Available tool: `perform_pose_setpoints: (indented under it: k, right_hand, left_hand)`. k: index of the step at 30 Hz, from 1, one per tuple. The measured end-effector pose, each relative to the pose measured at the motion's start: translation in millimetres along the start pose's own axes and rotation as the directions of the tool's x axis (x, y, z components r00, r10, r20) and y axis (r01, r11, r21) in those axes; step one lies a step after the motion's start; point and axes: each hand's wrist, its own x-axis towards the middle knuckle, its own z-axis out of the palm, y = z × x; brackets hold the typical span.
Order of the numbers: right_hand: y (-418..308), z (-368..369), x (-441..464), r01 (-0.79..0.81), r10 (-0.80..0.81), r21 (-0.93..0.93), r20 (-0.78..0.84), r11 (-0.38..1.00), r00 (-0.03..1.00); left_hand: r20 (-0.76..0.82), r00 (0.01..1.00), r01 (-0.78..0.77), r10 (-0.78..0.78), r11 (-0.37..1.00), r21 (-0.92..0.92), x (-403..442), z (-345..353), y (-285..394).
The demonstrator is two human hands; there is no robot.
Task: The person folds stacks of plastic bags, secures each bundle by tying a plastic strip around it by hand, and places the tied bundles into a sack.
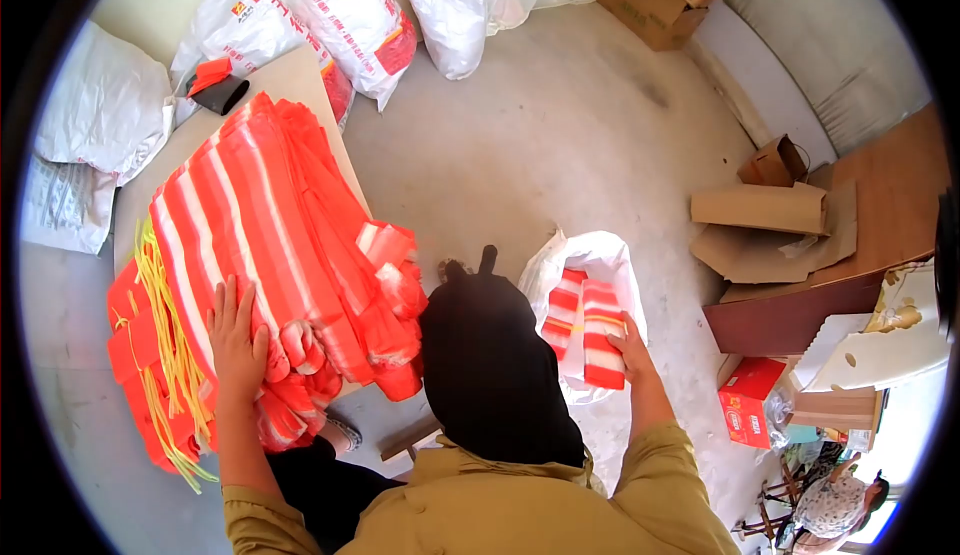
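A tall pile of red-and-white striped cloth or plastic sheeting lies on a board-topped table at the left. My left hand rests flat on the pile's near side, fingers spread. Beside it, a bunch of yellow cords hangs over red folded material. My right hand grips the edge of a folded red-and-white striped bundle at the mouth of an open white sack. Another striped bundle sits inside that sack, next to the gripped one.
Full white sacks line the back wall. A black-and-red object lies at the table's far end. Cardboard boxes stand at the back right, flattened cardboard and a red box at the right. Another person is at lower right.
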Motion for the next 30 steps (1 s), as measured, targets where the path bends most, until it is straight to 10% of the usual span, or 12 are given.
perform_pose_setpoints:
  k: [4, 10, 12, 15, 21, 30]
  right_hand:
    - [87.7, -19.9, 47.5, -0.093, 0.122, 0.198, -0.144, 0.976, 0.982]
    - [125.6, -4.2, 43.8, -0.302, 0.252, -0.093, -0.351, 0.949, 0.902]
    - [129.2, -9.6, 47.9, -0.234, 0.070, -0.404, -0.381, 0.884, 0.922]
    - [117.8, -8.7, 35.8, -0.230, -0.025, -0.823, -0.283, 0.520, 0.959]
    - [92.8, 11.1, 6.9, 0.008, 0.409, -0.970, -0.094, -0.243, 0.908]
    - [29.0, 43.2, -3.4, 0.104, 0.478, -0.891, -0.136, -0.442, 0.868]
  left_hand:
    - [0.010, 1.000, 0.004, -0.004, 1.000, 0.009, 1.2, -3.4, 4.1]
    - [0.027, 1.000, -0.003, 0.002, 1.000, 0.022, 1.6, -2.0, 3.2]
    - [0.030, 1.000, -0.004, 0.003, 0.999, 0.035, 1.7, 0.0, 1.4]
    - [0.032, 0.999, -0.010, 0.009, 0.999, 0.039, 2.0, 0.0, 1.4]
    - [0.004, 0.999, -0.048, 0.048, 0.999, 0.025, 1.4, 1.1, -1.8]
    - [-0.020, 0.998, -0.053, 0.054, 0.998, 0.038, 1.6, 4.0, -3.1]
